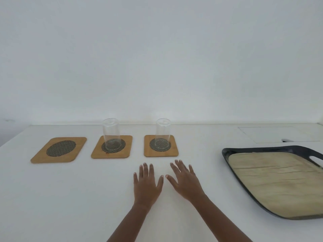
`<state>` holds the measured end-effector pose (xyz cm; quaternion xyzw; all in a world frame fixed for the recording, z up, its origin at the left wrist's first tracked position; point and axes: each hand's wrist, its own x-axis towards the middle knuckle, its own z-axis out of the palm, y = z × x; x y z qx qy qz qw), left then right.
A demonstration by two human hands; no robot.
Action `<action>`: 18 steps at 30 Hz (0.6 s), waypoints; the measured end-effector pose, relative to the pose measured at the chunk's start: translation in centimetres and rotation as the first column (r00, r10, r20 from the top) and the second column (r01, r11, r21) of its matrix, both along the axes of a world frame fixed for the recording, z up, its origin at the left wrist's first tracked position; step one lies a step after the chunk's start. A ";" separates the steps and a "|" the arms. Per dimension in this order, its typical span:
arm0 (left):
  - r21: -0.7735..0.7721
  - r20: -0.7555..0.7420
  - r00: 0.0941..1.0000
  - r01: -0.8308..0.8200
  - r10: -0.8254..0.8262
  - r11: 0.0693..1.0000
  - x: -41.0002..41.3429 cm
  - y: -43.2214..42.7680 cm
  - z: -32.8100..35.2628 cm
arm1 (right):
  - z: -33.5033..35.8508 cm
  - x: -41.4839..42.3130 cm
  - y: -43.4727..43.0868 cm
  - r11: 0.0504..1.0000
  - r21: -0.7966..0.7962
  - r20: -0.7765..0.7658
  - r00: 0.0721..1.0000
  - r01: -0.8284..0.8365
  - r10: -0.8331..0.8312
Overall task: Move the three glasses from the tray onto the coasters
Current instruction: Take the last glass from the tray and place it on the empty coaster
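Three bamboo coasters with dark mesh centres lie in a row on the white table. The left coaster (59, 149) is bare. A clear glass (111, 133) stands on the middle coaster (111, 146), and another clear glass (162, 132) stands on the right coaster (161, 145). The dark tray (232, 169) with a beige mat sits at the right, with no glass on its visible part; its right side runs out of frame. My left hand (146, 183) and my right hand (185, 180) rest flat on the table in front of the coasters, fingers spread, holding nothing.
A white wall rises behind the table's far edge. A flat rectangular inset panel (277, 134) lies in the tabletop behind the tray. The table's left edge slants away beside the left coaster.
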<state>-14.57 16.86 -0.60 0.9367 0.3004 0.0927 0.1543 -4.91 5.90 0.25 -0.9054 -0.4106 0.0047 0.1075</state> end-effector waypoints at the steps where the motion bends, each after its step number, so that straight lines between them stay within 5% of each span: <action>1: -0.004 0.018 1.000 0.020 -0.019 1.000 0.8 -1.0 0.4 | 0.5 0.7 -1.0 1.000 0.003 0.024 1.000 0.004 -0.004; 18: -0.016 0.174 0.909 0.387 -0.379 0.922 14.8 -21.7 4.3 | 4.2 12.6 -24.1 0.948 0.046 0.097 0.943 0.315 -0.318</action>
